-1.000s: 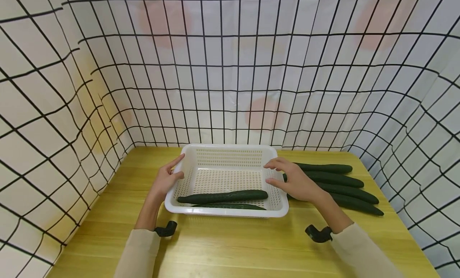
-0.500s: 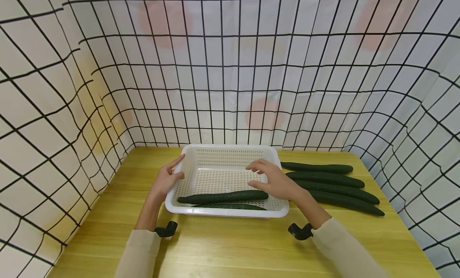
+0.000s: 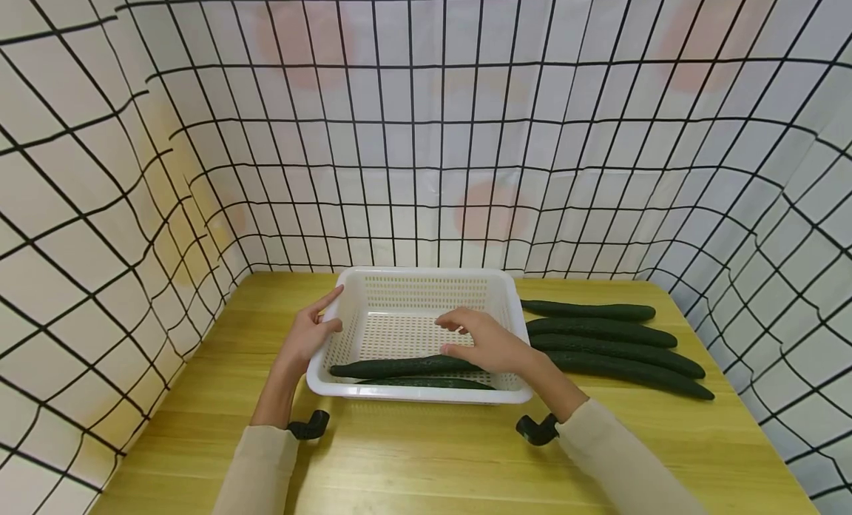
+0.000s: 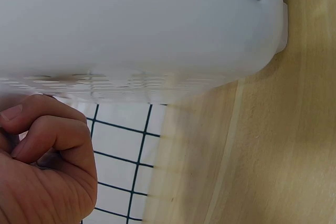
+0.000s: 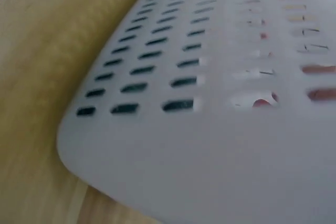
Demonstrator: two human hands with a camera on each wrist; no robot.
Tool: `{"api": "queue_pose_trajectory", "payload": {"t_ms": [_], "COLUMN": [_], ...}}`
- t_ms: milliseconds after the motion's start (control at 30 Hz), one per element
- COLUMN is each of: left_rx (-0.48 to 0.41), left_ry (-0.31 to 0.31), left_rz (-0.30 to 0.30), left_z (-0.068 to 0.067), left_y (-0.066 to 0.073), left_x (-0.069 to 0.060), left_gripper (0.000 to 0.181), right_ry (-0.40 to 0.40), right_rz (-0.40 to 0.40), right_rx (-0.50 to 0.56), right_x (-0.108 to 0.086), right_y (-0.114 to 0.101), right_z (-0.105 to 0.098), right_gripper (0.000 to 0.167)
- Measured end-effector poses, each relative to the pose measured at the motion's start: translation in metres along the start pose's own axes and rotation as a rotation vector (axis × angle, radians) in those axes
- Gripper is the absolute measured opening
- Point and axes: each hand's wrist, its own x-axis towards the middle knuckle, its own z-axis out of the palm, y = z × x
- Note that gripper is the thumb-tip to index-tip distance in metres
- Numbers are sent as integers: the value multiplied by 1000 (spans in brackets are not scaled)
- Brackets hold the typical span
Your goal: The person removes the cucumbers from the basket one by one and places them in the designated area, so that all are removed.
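Observation:
A white perforated basket stands on the table, with a cucumber and a second one lying along its near side. The left hand grips the basket's left rim; in the left wrist view its curled fingers are beside the basket wall. Over the basket's right part, the right hand has its fingers spread and holds nothing, just above the right end of the upper cucumber. The right wrist view shows only the basket's outer wall, the hand hidden.
Several cucumbers lie side by side on the wooden table to the right of the basket. Black wire grid over white sheeting rises behind the table and along both sides.
The right hand has moved left and slightly down, from the basket's right rim to above its inside. The left hand and the basket have not visibly moved.

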Motion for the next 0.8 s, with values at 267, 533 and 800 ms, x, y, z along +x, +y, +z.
{"api": "queue_pose_trajectory", "payload": {"t_ms": [267, 533, 800], "left_rx": [-3, -4, 10], "left_ry": [-4, -7, -2], "left_rz": [8, 14, 13], "left_z": [0, -2, -2], "left_y": [-2, -3, -3], "left_x": [1, 0, 1], "left_gripper": [75, 75, 75], "right_ry": [-82, -224, -308], "right_rz": [9, 62, 159], "right_rx": [-70, -164, -227], "right_x": [7, 10, 10], "right_y": [1, 2, 2], "right_z": [12, 17, 21], "right_gripper": [48, 49, 49]}}
